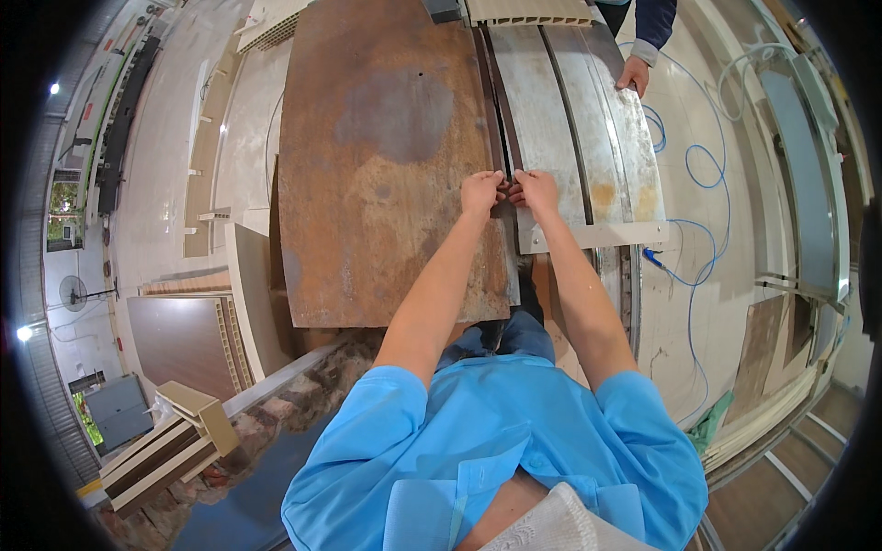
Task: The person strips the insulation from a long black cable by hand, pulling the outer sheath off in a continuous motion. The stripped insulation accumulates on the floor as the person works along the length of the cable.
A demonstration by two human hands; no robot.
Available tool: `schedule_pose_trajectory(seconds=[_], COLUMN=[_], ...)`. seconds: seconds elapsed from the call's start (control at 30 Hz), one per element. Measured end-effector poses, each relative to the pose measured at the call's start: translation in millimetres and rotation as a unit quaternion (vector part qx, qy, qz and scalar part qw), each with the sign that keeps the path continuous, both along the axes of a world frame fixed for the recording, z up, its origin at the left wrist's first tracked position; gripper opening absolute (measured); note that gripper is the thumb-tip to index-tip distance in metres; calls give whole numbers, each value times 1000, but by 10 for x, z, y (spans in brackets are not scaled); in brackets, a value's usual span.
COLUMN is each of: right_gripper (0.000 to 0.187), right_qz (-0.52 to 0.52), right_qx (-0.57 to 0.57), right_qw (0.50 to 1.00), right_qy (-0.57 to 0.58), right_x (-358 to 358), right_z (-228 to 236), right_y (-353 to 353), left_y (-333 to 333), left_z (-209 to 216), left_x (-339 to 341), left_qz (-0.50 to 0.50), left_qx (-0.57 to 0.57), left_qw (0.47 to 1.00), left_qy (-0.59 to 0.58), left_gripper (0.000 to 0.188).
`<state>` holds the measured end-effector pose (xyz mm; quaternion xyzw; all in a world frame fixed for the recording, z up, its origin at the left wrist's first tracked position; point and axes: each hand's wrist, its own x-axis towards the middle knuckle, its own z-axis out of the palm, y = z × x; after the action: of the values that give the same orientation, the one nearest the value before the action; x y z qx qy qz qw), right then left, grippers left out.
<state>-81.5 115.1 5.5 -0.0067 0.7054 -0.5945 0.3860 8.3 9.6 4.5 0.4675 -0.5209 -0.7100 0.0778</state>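
Observation:
Two long, narrow dark brown strips run away from me side by side, with a thin dark gap between them. My left hand (pixel 480 193) is closed at the near end of the left strip (pixel 490 110). Close beside it, my right hand (pixel 537 193) is closed at the near end of the right strip (pixel 508 119). My fingertips almost meet over the gap, and the fingers partly hide both ends. Under the strips lie a rusty brown metal plate (pixel 377 202) on the left and a silver grooved metal table (pixel 542 92) on the right.
A pale flat bar (pixel 602 236) crosses the table's near end. At the far right, a co-worker's hand (pixel 635 75) rests on the table edge. A blue air hose (pixel 715 257) loops over the floor. Boards (pixel 179 340) and cut panel pieces (pixel 170 450) stand at the left.

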Motion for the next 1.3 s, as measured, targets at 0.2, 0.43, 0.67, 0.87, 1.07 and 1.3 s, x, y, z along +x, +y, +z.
schedule_pose_trajectory(seconds=[0.2,0.43,0.67,0.87,1.07,1.3], right_gripper=[27,28,28,28,27,25], right_qz=[1,15,12,4,13,5], right_qx=[32,44,23,37,31,13], right_qw=[1000,999,1000,999,999,999], right_qy=[1,15,0,15,24,44], right_x=[-20,-15,19,5,-5,19], right_z=[16,41,35,-2,33,190], right_y=[-22,-53,-47,-38,-20,-55], left_y=[5,3,11,-13,-15,-7], left_z=[53,67,5,55,99,185], left_x=[-2,5,34,36,53,38], left_qz=[1,8,23,12,7,32], left_qx=[1,6,10,28,24,45], left_qw=[1000,1000,1000,1000,1000,998], left_qy=[-16,-5,5,-9,-9,34], left_gripper=[19,17,17,16,15,16])
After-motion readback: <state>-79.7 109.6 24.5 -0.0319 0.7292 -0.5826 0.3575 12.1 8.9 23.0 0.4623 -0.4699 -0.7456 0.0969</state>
